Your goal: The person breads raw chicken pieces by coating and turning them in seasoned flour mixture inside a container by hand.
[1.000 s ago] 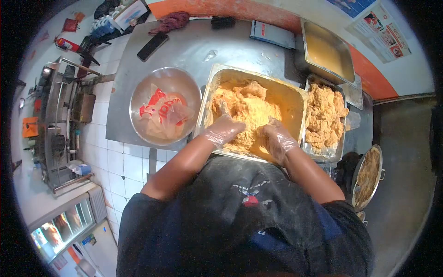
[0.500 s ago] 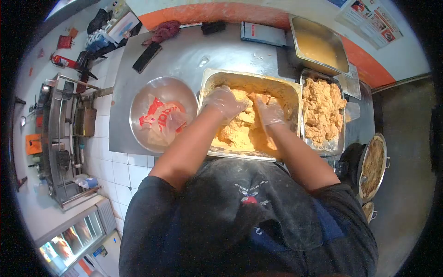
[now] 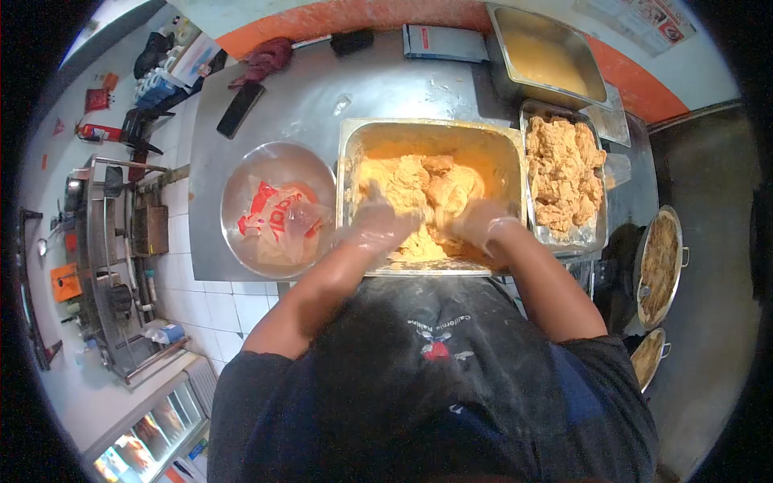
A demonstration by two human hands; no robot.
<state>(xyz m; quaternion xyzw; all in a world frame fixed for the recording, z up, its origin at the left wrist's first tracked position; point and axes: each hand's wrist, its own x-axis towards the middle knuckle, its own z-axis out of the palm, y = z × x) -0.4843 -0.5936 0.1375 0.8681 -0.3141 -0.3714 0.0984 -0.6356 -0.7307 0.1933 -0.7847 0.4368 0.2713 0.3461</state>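
Note:
A deep metal pan (image 3: 348, 165) holds yellowish flour and flour-coated pieces that look like chicken (image 3: 412, 179). My left hand (image 3: 382, 225), in a clear plastic glove, is low in the pan's left part, against the coated pieces. My right hand (image 3: 485, 223), gloved the same way, is at the right side of the pile. Motion smears the fingers of both hands, and flour partly covers their tips, so their grip does not show. Right of the pan, a metal tray (image 3: 602, 217) is heaped with coated pieces (image 3: 562, 173).
On the left is a steel bowl (image 3: 241, 173) with a red-printed plastic bag (image 3: 280, 213). Behind it lies a phone (image 3: 241, 109). A deep container of yellowish liquid (image 3: 547, 64) stands back right. Round pans (image 3: 660, 266) sit beyond the table's right edge.
Both hands have drawn back toward me from the middle of the pan. The coated pieces between them have shifted and show more. The camera view has moved slightly.

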